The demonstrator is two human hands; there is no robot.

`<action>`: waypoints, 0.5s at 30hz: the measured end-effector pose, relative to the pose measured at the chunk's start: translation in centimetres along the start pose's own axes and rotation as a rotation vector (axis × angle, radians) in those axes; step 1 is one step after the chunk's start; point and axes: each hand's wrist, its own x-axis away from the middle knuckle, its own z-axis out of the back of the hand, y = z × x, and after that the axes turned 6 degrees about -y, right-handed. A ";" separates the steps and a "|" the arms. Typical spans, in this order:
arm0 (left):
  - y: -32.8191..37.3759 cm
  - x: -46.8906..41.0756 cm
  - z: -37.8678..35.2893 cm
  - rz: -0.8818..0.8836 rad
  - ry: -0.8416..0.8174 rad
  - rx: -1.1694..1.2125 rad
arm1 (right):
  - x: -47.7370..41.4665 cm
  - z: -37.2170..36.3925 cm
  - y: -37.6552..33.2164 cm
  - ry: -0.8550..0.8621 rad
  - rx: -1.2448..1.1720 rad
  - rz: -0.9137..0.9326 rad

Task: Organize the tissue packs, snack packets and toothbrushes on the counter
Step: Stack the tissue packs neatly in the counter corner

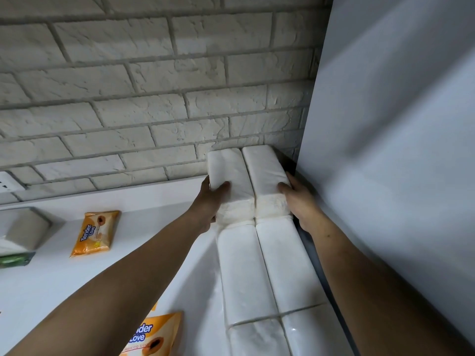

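Now the left hand [209, 201] grips the left top tissue pack [228, 170], fingers curled; the right hand [299, 201] grips the right top tissue pack [264, 170]. Both packs touch side by side.

Bare left hand [209, 201] and right hand [299, 204] on bare forearms; a small mole [328, 236] marks the right forearm [359, 265].

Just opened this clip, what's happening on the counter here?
A person is lining up white tissue packs in a double row beside the grey panel. The left hand grips the left pack and the right hand the right pack, side by side at the row's far end by the brick wall. Two orange packets lie loose on the counter.
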 end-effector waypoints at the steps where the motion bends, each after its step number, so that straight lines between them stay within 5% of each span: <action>1: 0.0 0.0 0.2 0.005 -0.011 0.008 | 0.1 0.1 -0.2 -0.007 0.001 -0.005; 9: 0.4 0.9 2.1 0.042 0.021 0.031 | 0.6 0.5 -1.4 0.025 0.143 0.012; 15: 1.3 2.2 5.2 -0.089 0.145 -0.091 | 1.1 -0.2 -4.3 0.122 0.355 0.164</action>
